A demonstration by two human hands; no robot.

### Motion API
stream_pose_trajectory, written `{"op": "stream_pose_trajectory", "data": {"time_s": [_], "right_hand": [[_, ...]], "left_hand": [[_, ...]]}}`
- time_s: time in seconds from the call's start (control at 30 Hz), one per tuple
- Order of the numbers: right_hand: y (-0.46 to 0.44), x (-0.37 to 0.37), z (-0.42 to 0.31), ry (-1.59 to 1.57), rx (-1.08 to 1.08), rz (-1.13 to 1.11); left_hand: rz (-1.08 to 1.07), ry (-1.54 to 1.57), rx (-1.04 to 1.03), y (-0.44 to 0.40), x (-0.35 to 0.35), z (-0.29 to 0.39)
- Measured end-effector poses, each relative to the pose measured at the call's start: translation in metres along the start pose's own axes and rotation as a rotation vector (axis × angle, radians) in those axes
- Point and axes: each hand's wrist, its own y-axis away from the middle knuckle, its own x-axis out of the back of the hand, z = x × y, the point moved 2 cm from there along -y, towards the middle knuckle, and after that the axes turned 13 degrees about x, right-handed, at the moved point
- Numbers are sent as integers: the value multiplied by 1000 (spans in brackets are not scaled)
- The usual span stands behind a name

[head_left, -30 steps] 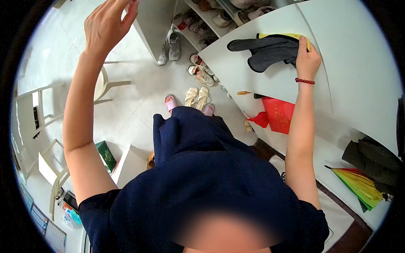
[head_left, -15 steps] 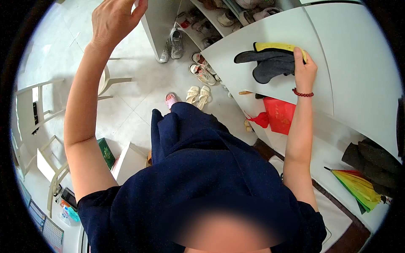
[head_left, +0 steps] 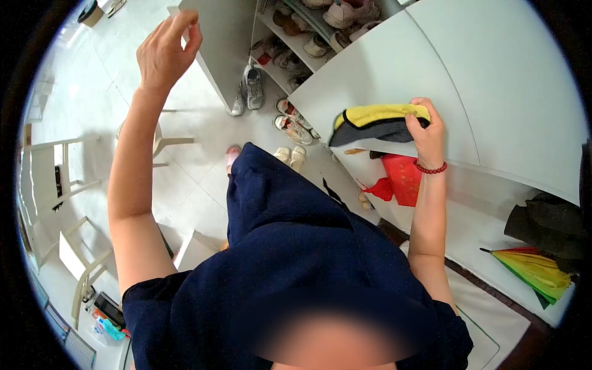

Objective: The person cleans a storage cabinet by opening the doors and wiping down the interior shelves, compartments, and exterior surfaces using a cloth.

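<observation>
My right hand [head_left: 428,132], wearing a red bead bracelet, is closed on one end of a folded cloth [head_left: 379,120]. The cloth is yellow on one side and dark grey on the other, with black edging. It stretches left from my fingers across the front edge of the white cabinet top [head_left: 382,71]; whether it touches the surface is hard to see. My left hand [head_left: 165,55] is raised at the upper left, beside the edge of a white cabinet door [head_left: 216,52]. Its fingers curl towards the thumb; anything between them is hidden.
Shoes fill open shelves [head_left: 296,37] at the top. Grey sneakers [head_left: 253,87] and pale sandals [head_left: 296,157] stand on the floor. Below the cabinet top lie a red bag [head_left: 404,179] and a folded rainbow umbrella [head_left: 533,271]. White chairs [head_left: 80,246] stand at the left.
The cloth has swung lower and turned more of its yellow side up, and my right hand has moved slightly down and left. The whole view has shifted; my left hand keeps beside the door.
</observation>
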Motion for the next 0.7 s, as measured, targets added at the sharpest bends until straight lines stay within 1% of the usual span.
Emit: {"op": "stream_pose_trajectory", "data": {"time_s": [0.1,0.13,0.17,0.27,0.37,0.4,0.47,0.5,0.57,0.6,0.63,0.7], "right_hand": [[-7,-22,-17,-4,-61,5],[-9,-28,-14,-111,-208,-3],[-13,-37,-11,-140,-232,14],[-27,-71,-13,-196,-313,67],[-53,-107,-9,-140,-303,48],[-64,-120,-10,-49,-244,4],[-74,-149,-1,-92,-218,-2],[-79,-165,2,-115,-199,-2],[-86,-200,-2,-271,-292,-26],[-87,-219,-4,-353,-330,-24],[-89,-238,-7,-434,-366,-22],[-96,-270,-15,-574,-363,-82]], "left_hand": [[24,56,-92,-6,2,-7],[54,104,-97,-9,-2,-12],[73,154,-102,-11,-3,-15],[11,190,-134,-19,6,-27],[-11,263,-185,-32,12,-45],[-33,258,-169,-30,8,-60],[-72,242,-140,-22,2,-90],[-55,264,-67,-21,0,-100],[-21,310,76,-20,-5,-116],[-93,315,180,-15,-5,-123],[-99,337,243,-9,-4,-124],[-111,380,365,3,-1,-120]]}}
